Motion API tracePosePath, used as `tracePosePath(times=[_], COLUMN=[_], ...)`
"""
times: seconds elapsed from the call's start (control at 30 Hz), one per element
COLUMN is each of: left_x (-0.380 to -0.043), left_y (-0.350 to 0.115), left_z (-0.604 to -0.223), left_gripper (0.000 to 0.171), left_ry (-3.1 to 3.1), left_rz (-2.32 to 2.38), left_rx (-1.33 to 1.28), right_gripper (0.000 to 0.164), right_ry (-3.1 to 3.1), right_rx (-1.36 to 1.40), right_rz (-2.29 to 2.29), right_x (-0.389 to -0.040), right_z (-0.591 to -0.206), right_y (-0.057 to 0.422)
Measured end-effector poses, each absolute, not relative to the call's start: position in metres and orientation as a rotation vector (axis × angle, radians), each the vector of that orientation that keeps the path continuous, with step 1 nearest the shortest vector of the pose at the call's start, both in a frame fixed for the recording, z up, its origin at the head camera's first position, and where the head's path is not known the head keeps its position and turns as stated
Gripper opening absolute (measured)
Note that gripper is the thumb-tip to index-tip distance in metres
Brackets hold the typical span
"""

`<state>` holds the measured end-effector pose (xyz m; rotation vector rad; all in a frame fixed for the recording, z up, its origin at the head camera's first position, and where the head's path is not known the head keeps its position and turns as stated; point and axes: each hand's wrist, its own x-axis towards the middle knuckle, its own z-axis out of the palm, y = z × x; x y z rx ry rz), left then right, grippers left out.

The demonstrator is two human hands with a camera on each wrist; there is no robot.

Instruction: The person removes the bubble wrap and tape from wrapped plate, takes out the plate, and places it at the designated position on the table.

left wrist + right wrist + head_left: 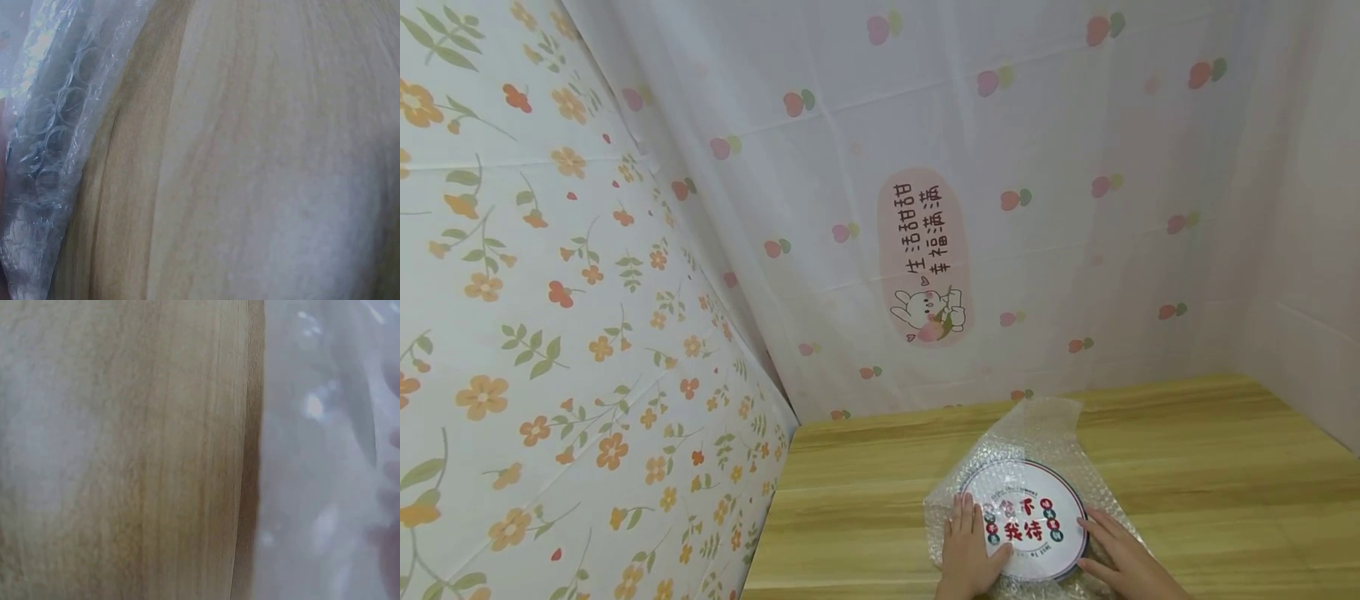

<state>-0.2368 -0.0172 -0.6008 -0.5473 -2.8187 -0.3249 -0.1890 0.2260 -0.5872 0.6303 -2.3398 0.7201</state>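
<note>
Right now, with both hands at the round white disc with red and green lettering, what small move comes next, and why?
Probably use the right hand to fold the right edge of the clear bubble wrap over the disc: wrap extends beyond it there, the lettering on that side looks uncovered, and the left hand on the disc's left could steady it.

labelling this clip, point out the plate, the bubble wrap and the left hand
Plate (1027, 518): head view, middle of its printed face
Bubble wrap (1039, 429): head view, sheet beyond the plate
Left hand (967, 547): head view, back of the hand
</note>
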Motion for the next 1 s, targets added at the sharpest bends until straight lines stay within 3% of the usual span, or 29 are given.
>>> tracePosePath(times=[1.0], left_x=[-0.237], left_y=[-0.018], left_z=[-0.600], left_gripper=[0.076], left_ry=[-2.847], left_rz=[-0.337], left_rx=[-0.548], right_gripper=[0.049], right_ry=[-2.363], right_rx=[0.622], right_rz=[0.676], right_x=[-0.200], right_z=[-0.582], right_y=[0.213])
